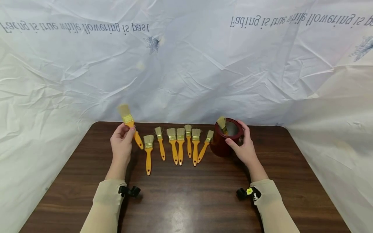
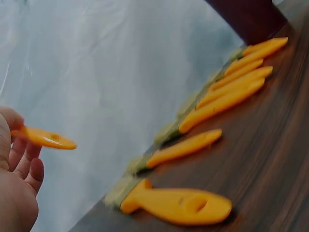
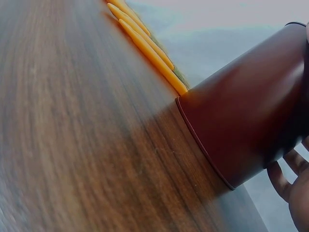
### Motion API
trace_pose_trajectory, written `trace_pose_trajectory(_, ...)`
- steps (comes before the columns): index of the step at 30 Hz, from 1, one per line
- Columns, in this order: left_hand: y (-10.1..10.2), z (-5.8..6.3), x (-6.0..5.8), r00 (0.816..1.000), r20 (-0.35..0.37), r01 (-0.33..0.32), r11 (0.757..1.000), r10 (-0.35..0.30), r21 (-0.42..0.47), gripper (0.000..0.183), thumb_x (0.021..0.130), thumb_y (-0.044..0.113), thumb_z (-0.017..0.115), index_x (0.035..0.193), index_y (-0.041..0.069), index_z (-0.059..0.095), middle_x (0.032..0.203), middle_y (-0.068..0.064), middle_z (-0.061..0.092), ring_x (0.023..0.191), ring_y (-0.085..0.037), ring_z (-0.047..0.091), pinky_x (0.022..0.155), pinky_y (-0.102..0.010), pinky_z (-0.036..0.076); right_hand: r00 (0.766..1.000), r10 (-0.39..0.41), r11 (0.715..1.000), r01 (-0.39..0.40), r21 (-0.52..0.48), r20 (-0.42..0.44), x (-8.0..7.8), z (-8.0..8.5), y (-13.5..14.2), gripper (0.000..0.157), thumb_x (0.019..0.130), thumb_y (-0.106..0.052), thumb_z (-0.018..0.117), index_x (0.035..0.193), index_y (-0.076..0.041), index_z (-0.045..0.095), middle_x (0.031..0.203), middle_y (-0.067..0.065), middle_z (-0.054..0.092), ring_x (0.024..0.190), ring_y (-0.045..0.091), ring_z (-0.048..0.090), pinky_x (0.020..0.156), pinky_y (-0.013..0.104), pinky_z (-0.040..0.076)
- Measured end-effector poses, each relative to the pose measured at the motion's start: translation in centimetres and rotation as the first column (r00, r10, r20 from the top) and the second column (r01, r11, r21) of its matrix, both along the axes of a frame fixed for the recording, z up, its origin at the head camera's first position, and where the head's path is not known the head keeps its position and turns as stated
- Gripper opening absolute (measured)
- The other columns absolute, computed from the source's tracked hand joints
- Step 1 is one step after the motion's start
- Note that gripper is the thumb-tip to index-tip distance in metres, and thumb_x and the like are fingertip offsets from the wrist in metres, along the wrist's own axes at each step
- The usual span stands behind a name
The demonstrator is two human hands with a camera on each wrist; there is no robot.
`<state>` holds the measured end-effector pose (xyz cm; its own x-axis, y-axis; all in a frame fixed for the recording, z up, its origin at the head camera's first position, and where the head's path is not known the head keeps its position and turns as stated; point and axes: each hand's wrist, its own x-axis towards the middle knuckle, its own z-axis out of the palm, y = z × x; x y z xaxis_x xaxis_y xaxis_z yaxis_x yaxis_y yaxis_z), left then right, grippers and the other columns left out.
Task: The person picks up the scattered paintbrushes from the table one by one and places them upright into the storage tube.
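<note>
My left hand (image 1: pixel 121 141) pinches a paintbrush (image 1: pixel 128 119) by its yellow handle, bristles up, above the table's left side. In the left wrist view the handle's end (image 2: pixel 53 139) sticks out past the fingers. My right hand (image 1: pixel 245 147) grips the rim and side of a dark red cylindrical pot (image 1: pixel 218 144), thumb at the front rim. The pot stands upright on the table, and one paintbrush (image 1: pixel 222 124) leans inside it with bristles up and its handle hidden. The right wrist view shows the pot's side wall (image 3: pixel 246 106) with fingers around it.
Several yellow-handled paintbrushes lie in a row between the hands, bristles toward the back; the leftmost brush (image 1: pixel 148 155) is nearest my left hand, the rightmost brush (image 1: pixel 205 147) beside the pot. Behind the dark wooden table (image 1: pixel 180 197) hangs a white printed sheet (image 1: pixel 186 71).
</note>
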<state>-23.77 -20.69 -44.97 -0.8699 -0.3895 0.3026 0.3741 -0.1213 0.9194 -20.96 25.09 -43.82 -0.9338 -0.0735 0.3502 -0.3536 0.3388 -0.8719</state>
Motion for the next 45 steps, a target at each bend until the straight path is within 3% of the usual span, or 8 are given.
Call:
trace_pose_trajectory(14, 3.3, 2.0, 0.0, 0.997, 0.013, 0.073, 0.993, -0.072, -0.097, 0.033, 0.096, 0.014, 0.071, 0.123, -0.001, 0.062, 0.096, -0.007, 0.059, 0.076, -0.017, 0.062, 0.064, -0.023, 0.054, 1.000, 0.006, 1.000, -0.006, 0.010, 0.009, -0.1, 0.1, -0.5, 0.086, 0.092, -0.007, 0.072, 0.160, -0.013, 0.021, 0.148, 0.019, 0.042, 0.129, 0.035, 0.048, 0.106, 0.062, 0.036)
trace_pose_trajectory(21, 7.7, 4.6, -1.6, 0.985, 0.042, 0.174, 0.949, -0.169, -0.262, 0.034, 0.097, 0.014, 0.070, 0.127, 0.001, 0.061, 0.107, -0.014, 0.064, 0.087, -0.020, 0.062, 0.072, -0.028, 0.054, 1.000, -0.001, 1.000, 0.001, 0.000, 0.022, 0.0, 0.1, -0.4, 0.085, 0.091, -0.009, 0.073, 0.160, -0.015, 0.022, 0.147, 0.016, 0.043, 0.130, 0.033, 0.047, 0.109, 0.064, 0.033)
trace_pose_trajectory(28, 15.3, 9.2, -3.4, 0.935, 0.026, 0.339, 0.871, -0.353, -0.355, 0.030, 0.099, 0.021, 0.068, 0.125, 0.008, 0.062, 0.113, -0.010, 0.066, 0.092, -0.023, 0.068, 0.079, -0.040, 0.057, 1.000, -0.006, 1.000, 0.006, 0.001, 0.020, 0.0, 0.0, 0.0, 0.086, 0.091, -0.010, 0.073, 0.160, -0.018, 0.022, 0.146, 0.016, 0.043, 0.130, 0.032, 0.047, 0.110, 0.064, 0.032)
trace_pose_trajectory(32, 19.6, 10.7, -3.6, 0.897, 0.014, 0.416, 0.835, -0.441, -0.359, 0.031, 0.100, 0.021, 0.065, 0.128, 0.009, 0.058, 0.112, -0.011, 0.066, 0.092, -0.023, 0.071, 0.078, -0.038, 0.059, 1.000, -0.003, 1.000, 0.003, 0.002, 0.012, -0.1, -0.1, 0.0, 0.086, 0.091, -0.009, 0.073, 0.160, -0.018, 0.022, 0.145, 0.016, 0.044, 0.128, 0.030, 0.048, 0.108, 0.063, 0.034)
trace_pose_trajectory(34, 21.4, 10.9, -3.6, 0.887, 0.023, 0.435, 0.819, -0.461, -0.374, 0.032, 0.100, 0.020, 0.065, 0.129, 0.010, 0.056, 0.110, -0.011, 0.065, 0.092, -0.023, 0.071, 0.077, -0.034, 0.059, 1.000, -0.003, 1.000, 0.003, 0.001, 0.009, -0.2, -0.1, 0.0, 0.086, 0.092, -0.009, 0.073, 0.160, -0.018, 0.022, 0.145, 0.015, 0.045, 0.127, 0.029, 0.049, 0.107, 0.061, 0.036)
trace_pose_trajectory(38, 23.7, 10.2, -3.3, 0.907, 0.078, 0.397, 0.775, -0.414, -0.492, 0.025, 0.101, 0.028, 0.064, 0.121, 0.013, 0.060, 0.105, -0.004, 0.068, 0.085, -0.016, 0.071, 0.068, -0.028, 0.058, 1.000, -0.009, 1.000, 0.009, 0.001, 0.009, -0.2, -0.1, -0.1, 0.085, 0.092, -0.010, 0.073, 0.160, -0.017, 0.021, 0.144, 0.016, 0.045, 0.126, 0.029, 0.050, 0.108, 0.061, 0.036)
trace_pose_trajectory(42, 24.7, 8.8, -2.9, 0.920, 0.115, 0.366, 0.713, -0.376, -0.599, 0.021, 0.100, 0.034, 0.064, 0.107, 0.015, 0.065, 0.095, 0.002, 0.069, 0.074, -0.007, 0.066, 0.060, -0.027, 0.053, 1.000, -0.016, 1.000, 0.016, 0.004, 0.014, -0.1, 0.1, -0.1, 0.086, 0.092, -0.011, 0.073, 0.160, -0.017, 0.021, 0.145, 0.017, 0.045, 0.127, 0.031, 0.050, 0.108, 0.061, 0.035)
trace_pose_trajectory(45, 24.8, 8.0, -2.7, 0.922, 0.124, 0.361, 0.698, -0.368, -0.619, 0.017, 0.099, 0.032, 0.067, 0.103, 0.015, 0.066, 0.088, 0.003, 0.066, 0.069, -0.008, 0.062, 0.059, -0.027, 0.053, 1.000, -0.018, 1.000, 0.018, 0.009, 0.016, -0.1, 0.1, -0.1, 0.086, 0.092, -0.011, 0.073, 0.160, -0.018, 0.021, 0.145, 0.017, 0.045, 0.127, 0.031, 0.050, 0.107, 0.060, 0.037)
